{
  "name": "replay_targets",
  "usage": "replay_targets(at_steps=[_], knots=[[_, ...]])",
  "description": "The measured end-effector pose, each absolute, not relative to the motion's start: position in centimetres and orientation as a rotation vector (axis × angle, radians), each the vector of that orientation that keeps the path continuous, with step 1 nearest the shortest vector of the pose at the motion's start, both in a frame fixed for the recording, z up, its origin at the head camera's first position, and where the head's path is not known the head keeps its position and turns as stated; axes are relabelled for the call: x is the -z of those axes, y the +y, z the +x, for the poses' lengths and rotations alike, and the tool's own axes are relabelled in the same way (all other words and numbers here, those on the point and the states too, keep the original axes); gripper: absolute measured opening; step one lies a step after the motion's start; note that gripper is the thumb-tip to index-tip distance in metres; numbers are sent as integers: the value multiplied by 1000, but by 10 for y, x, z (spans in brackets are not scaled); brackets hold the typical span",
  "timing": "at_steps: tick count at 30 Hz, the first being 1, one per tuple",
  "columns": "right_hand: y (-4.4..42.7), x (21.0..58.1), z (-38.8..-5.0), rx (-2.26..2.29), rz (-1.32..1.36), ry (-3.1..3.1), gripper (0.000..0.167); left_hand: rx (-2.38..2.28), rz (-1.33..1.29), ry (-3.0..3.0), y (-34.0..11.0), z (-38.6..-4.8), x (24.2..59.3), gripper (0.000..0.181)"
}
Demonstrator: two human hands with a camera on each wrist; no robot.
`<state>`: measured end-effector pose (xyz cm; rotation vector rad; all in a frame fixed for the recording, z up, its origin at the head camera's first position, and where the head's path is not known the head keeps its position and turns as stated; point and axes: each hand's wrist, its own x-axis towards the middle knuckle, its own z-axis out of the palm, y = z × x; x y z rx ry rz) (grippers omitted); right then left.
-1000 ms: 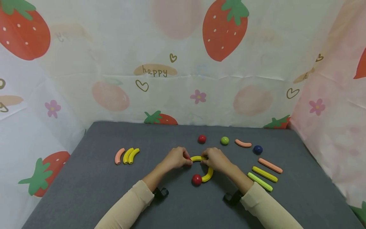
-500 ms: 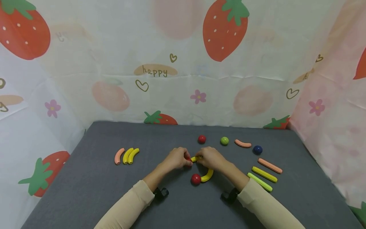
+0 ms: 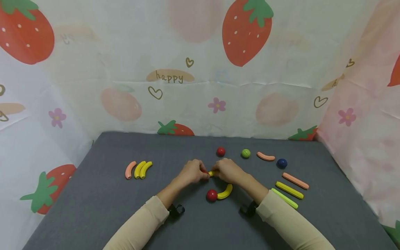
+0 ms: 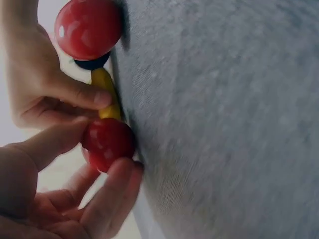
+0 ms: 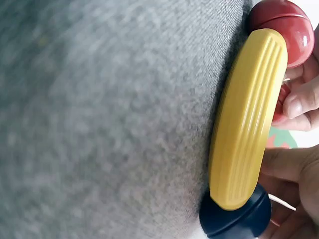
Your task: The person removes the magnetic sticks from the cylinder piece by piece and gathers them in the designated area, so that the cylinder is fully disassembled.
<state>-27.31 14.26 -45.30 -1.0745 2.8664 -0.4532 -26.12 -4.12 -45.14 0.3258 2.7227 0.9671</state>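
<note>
At the table's middle my left hand (image 3: pixel 191 172) pinches a red ball (image 4: pixel 107 144) between thumb and fingers. Close beside it, my right hand (image 3: pixel 231 171) pinches a curved yellow rod (image 4: pixel 105 89), whose near end meets that ball. Nearer me lies a second curved yellow rod (image 3: pixel 225 192) with another red ball (image 3: pixel 211 195) at its left end. A dark blue ball (image 5: pixel 234 214) sits at this rod's other end in the right wrist view; in the head view the right hand hides it. Whether the held rod is fully seated in the ball, I cannot tell.
To the left lie a curved pink rod (image 3: pixel 130 170) and two curved yellow rods (image 3: pixel 143 170). Behind and right of the hands are a red ball (image 3: pixel 221 151), a green ball (image 3: pixel 246 153), a curved pink rod (image 3: pixel 265 156), a blue ball (image 3: pixel 282 163) and straight rods (image 3: pixel 289 190).
My right hand has shifted left toward the left hand, covering more of the held yellow rod. The nearer red ball and its yellow rod have slid slightly left. My left hand barely moves.
</note>
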Motion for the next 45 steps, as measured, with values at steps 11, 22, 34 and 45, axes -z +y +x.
replay_targets(at_steps=[11, 22, 34, 45], knots=[[146, 453, -273, 486, -997, 2893, 8, -1062, 305, 2824, -52, -294, 445, 24], [145, 455, -271, 496, -1020, 2890, 7, -1096, 371, 2898, -24, -321, 454, 28], [143, 452, -271, 467, -987, 2886, 7, -1099, 300, 2883, -16, -342, 461, 29], [143, 447, -268, 441, -900, 2861, 14, -1084, 346, 2823, -20, -340, 462, 38]])
